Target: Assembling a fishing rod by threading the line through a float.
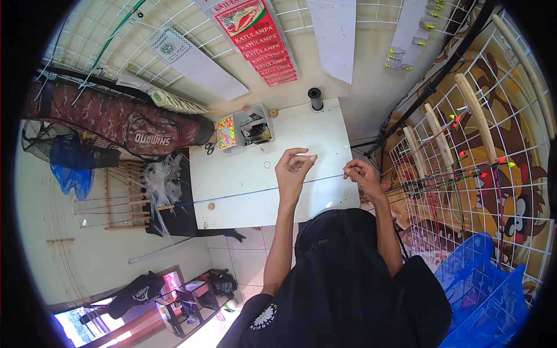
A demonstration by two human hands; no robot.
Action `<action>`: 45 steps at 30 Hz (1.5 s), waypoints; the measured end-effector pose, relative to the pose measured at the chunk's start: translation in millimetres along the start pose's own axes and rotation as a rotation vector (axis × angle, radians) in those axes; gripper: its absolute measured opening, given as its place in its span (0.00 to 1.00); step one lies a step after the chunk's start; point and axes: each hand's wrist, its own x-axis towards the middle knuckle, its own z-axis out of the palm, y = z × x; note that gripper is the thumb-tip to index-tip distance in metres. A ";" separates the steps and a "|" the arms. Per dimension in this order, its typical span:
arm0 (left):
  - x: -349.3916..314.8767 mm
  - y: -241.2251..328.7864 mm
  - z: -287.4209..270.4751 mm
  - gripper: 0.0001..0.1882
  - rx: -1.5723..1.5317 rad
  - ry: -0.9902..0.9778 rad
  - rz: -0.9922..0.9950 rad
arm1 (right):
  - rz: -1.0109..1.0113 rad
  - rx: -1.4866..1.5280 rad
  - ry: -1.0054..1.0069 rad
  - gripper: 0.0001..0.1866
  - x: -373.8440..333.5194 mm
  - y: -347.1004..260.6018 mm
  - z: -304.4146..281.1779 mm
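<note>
My left hand [295,168] is raised over the white table, its thumb and forefinger curled to a pinch. Whatever is in that pinch, if anything, is too fine to make out. To its right, my right hand [363,175] hovers at the table's right edge with fingers bent in and tips together; what they hold cannot be seen. A thin blue fishing rod [249,192] lies across the white table [232,174], running beneath my left hand. A small thin ring [267,165] lies left of that hand.
A divided white box [246,148] with colourful small pieces and packets stands at the back left, beside scissors [209,148]. A dark cylinder [315,97] stands at the back edge. Left is a camouflage rod bag [116,119]; right, a wire grid [429,191] with floats and a blue net [484,290].
</note>
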 end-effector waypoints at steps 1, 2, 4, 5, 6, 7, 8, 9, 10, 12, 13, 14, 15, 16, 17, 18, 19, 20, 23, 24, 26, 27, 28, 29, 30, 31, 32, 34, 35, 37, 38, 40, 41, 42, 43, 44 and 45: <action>0.0 0.6 0.2 0.15 -0.001 0.001 0.001 | 0.011 0.001 0.013 0.05 -0.3 -0.8 0.0; -0.7 1.1 -0.2 0.15 -0.005 0.003 0.001 | 0.011 0.001 0.011 0.05 -1.3 -4.2 1.6; -1.3 1.3 -1.4 0.15 -0.008 0.007 0.001 | 0.025 -0.050 0.017 0.06 -3.5 -11.8 4.7; -1.2 1.0 -1.7 0.15 -0.007 0.005 -0.002 | 0.025 -0.050 0.016 0.06 -3.8 -12.8 6.1; -1.1 0.7 -1.9 0.15 -0.006 0.003 -0.006 | 0.011 -0.044 0.028 0.06 -4.2 -13.2 7.6; -1.2 0.4 -1.9 0.15 -0.006 0.004 -0.005 | -0.003 -0.038 0.040 0.07 -4.5 -13.1 8.6; -1.3 0.9 -0.8 0.14 -0.014 0.005 0.006 | -0.005 -0.038 0.040 0.07 -4.4 -10.8 7.0; -1.4 1.4 0.0 0.13 -0.021 0.007 0.018 | -0.017 -0.044 0.033 0.07 -3.8 -6.6 4.5; -1.4 1.9 0.2 0.13 -0.022 0.005 0.020 | -0.028 -0.049 0.026 0.07 -3.6 -3.6 2.5; -1.5 1.5 -2.2 0.13 -0.020 0.012 0.024 | -0.014 -0.041 0.020 0.07 -4.1 -7.9 4.2; -1.9 2.0 -3.2 0.13 -0.020 0.013 0.025 | 0.002 -0.032 0.015 0.07 -4.2 -9.4 4.9; -2.0 2.9 -3.4 0.13 -0.021 0.019 0.031 | 0.000 -0.034 0.016 0.07 -4.1 -9.2 4.5; -2.1 3.8 -3.7 0.13 -0.022 0.025 0.036 | -0.003 -0.027 0.011 0.06 -3.8 -8.4 4.1; -2.4 4.8 -4.4 0.13 -0.023 0.024 0.038 | -0.005 -0.020 0.005 0.06 -3.5 -7.3 3.7; -2.7 6.4 -5.0 0.13 -0.025 0.035 0.040 | -0.008 -0.022 0.007 0.06 -2.9 -5.8 2.9; -2.8 8.1 -5.5 0.13 -0.027 0.045 0.041 | -0.010 0.001 0.006 0.05 -2.1 -3.8 2.2; -2.7 10.1 -5.7 0.13 -0.029 0.043 0.042 | -0.012 0.024 0.005 0.05 -1.7 -2.3 1.3; -2.6 11.8 -6.3 0.14 -0.037 0.058 0.040 | -0.013 0.023 0.005 0.05 -1.6 -1.9 1.2; -1.3 13.5 -10.1 0.15 -0.038 0.075 0.040 | -0.025 0.056 0.004 0.04 -1.4 -0.7 0.9; -1.0 14.1 -10.8 0.15 -0.048 0.083 0.051 | -0.025 0.067 0.006 0.04 -1.4 -0.1 0.6; 0.5 13.2 -13.9 0.15 -0.059 0.091 0.082 | -0.024 0.078 0.008 0.04 -0.7 1.4 -0.2; 1.2 12.5 -15.5 0.15 -0.060 0.092 0.082 | -0.017 0.091 0.010 0.04 -0.1 2.4 -0.7; 1.8 12.5 -16.7 0.15 -0.069 0.105 0.097 | -0.011 0.104 0.012 0.04 0.1 3.5 -1.1; 2.5 12.7 -17.3 0.15 -0.080 0.118 0.112 | -0.011 0.103 0.014 0.04 0.3 4.3 -1.9; 2.7 13.7 -17.7 0.15 -0.083 0.128 0.108 | -0.014 0.123 0.017 0.04 0.3 5.3 -2.7; 3.5 13.1 -18.7 0.15 -0.084 0.127 0.107 | -0.017 0.143 0.021 0.04 0.1 6.1 -3.7; 4.2 12.2 -20.6 0.15 -0.087 0.134 0.111 | -0.017 0.142 0.021 0.04 -0.3 5.9 -3.8; 4.2 12.7 -23.2 0.16 -0.089 0.140 0.110 | 0.004 0.148 0.027 0.04 -0.9 5.5 -4.1; 4.0 12.2 -24.2 0.16 -0.089 0.141 0.109 | 0.005 0.148 0.027 0.04 -1.2 5.2 -3.8; 3.7 10.8 -26.1 0.16 -0.083 0.149 0.116 | 0.004 0.161 0.028 0.04 -1.6 4.7 -2.9; 3.7 11.1 -26.2 0.16 -0.083 0.149 0.116 | 0.004 0.161 0.029 0.04 -1.4 5.5 -3.9; 3.3 11.7 -26.3 0.16 -0.091 0.149 0.119 | 0.004 0.171 0.024 0.04 -0.9 7.7 -6.3; 3.3 11.2 -27.1 0.16 -0.090 0.150 0.120 | 0.004 0.171 0.023 0.04 -0.8 7.6 -5.8; 3.3 10.3 -28.0 0.16 -0.084 0.156 0.114 | 0.011 0.190 0.031 0.04 -1.0 7.6 -5.2; 3.3 9.7 -28.8 0.16 -0.078 0.163 0.109 | 0.017 0.209 0.038 0.04 -1.0 7.5 -4.6; 3.2 9.4 -29.2 0.16 -0.079 0.162 0.108 | 0.017 0.209 0.039 0.04 -0.9 7.9 -4.8; 3.2 9.3 -29.6 0.16 -0.077 0.168 0.108 | 0.020 0.217 0.047 0.04 -0.7 8.6 -5.0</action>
